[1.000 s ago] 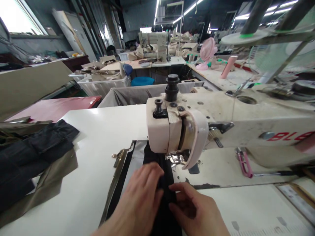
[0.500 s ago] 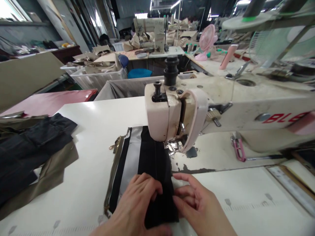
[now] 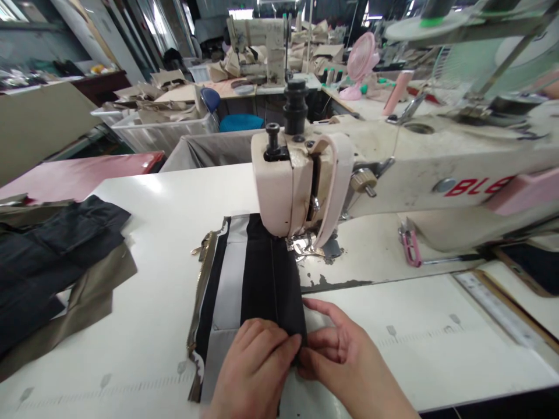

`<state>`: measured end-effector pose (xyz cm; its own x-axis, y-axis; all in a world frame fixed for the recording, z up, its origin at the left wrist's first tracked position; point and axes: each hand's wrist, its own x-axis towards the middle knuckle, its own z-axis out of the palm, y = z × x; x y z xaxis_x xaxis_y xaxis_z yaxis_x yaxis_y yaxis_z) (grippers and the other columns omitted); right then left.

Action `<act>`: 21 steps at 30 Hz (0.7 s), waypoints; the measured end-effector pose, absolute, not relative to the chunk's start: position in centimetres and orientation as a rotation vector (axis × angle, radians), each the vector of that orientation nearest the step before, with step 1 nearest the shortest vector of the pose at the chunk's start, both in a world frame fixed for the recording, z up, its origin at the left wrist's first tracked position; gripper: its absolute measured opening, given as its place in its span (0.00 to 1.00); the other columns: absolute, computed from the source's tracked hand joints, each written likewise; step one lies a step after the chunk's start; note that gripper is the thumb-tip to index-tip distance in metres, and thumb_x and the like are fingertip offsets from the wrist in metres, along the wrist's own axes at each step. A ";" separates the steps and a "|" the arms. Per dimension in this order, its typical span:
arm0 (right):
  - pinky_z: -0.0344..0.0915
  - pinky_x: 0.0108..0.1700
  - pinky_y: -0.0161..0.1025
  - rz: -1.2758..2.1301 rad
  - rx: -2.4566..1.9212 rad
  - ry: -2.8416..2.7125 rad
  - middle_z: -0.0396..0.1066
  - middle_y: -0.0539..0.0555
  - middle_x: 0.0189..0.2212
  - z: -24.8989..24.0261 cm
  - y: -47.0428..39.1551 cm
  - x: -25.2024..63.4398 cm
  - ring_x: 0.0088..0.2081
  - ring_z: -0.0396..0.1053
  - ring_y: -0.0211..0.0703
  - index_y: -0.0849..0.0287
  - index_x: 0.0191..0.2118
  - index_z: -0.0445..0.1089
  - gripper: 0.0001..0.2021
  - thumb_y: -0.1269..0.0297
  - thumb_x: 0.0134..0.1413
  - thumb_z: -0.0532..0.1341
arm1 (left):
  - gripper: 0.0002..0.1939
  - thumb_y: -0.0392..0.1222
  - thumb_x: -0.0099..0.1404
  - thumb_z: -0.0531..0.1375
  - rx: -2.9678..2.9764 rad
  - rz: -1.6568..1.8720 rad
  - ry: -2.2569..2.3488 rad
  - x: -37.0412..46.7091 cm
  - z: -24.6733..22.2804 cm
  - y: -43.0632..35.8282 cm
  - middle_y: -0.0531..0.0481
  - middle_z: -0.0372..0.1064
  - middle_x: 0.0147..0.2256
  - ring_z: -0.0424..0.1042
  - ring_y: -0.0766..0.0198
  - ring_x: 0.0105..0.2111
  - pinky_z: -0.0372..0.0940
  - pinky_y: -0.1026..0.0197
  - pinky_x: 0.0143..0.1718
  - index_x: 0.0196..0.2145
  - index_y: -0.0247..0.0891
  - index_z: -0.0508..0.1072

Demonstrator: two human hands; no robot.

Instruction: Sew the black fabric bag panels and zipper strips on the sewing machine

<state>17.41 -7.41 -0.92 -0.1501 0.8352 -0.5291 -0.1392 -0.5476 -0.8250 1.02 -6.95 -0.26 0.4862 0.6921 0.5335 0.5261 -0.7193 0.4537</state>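
A black fabric panel (image 3: 258, 273) lies on the white sewing table with its far right edge by the presser foot (image 3: 304, 244) of a sewing machine (image 3: 279, 180). It has a light grey strip (image 3: 230, 276) and a brass zipper (image 3: 202, 285) along its left side. My left hand (image 3: 262, 364) rests over the near part of the panel, fingers curled, thumb and fingertips pinching the cloth by its right edge. Just to the right, my right hand (image 3: 338, 355) pinches the same edge between thumb and fingers. The panel's near end is partly hidden beneath my hands.
Dark and olive cloth pieces (image 3: 56, 262) are piled at the left. Pink-handled thread snips (image 3: 409, 243) lie under the machine arm, with a ruler (image 3: 493, 308) and a phone (image 3: 530, 265) further right. Bins of tan pieces (image 3: 161, 128) stand beyond the table.
My left thumb has swung up from the near end to the panel's right edge, and its fingers have closed. The right hand has closed in on that edge. The view has shifted slightly.
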 end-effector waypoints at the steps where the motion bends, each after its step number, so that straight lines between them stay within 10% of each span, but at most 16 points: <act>1: 0.68 0.30 0.39 1.810 -1.394 -0.793 0.74 0.46 0.21 -0.8 -7.5 17.4 0.23 0.73 0.42 0.59 0.51 0.57 0.29 0.68 0.39 0.65 | 0.10 0.27 0.65 0.52 2.578 1.097 1.002 1.1 -0.1 -7.0 0.45 0.71 0.30 0.69 0.62 0.32 0.66 0.60 0.34 0.41 0.29 0.72; 13: 0.65 0.30 0.32 1.889 -1.326 -0.786 0.72 0.45 0.20 -0.7 -8.3 17.9 0.23 0.71 0.35 0.59 0.43 0.59 0.21 0.73 0.39 0.62 | 0.13 0.30 0.69 0.48 2.851 0.958 0.974 1.0 0.4 -7.3 0.49 0.74 0.30 0.72 0.63 0.33 0.65 0.58 0.41 0.40 0.30 0.73; 21: 0.68 0.42 0.41 0.424 -1.009 -2.107 0.74 0.55 0.38 -1.1 -7.9 19.8 0.41 0.69 0.46 0.57 0.38 0.72 0.09 0.73 0.58 0.56 | 0.13 0.30 0.68 0.47 2.601 0.939 0.959 0.9 0.4 -7.5 0.46 0.71 0.29 0.69 0.64 0.31 0.67 0.62 0.35 0.32 0.32 0.70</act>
<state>19.75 -7.94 -1.05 -0.4090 0.7725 0.4857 0.5245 0.6346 -0.5677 0.94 -7.49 0.35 0.5844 0.6438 0.4940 0.5072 -0.7650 0.3970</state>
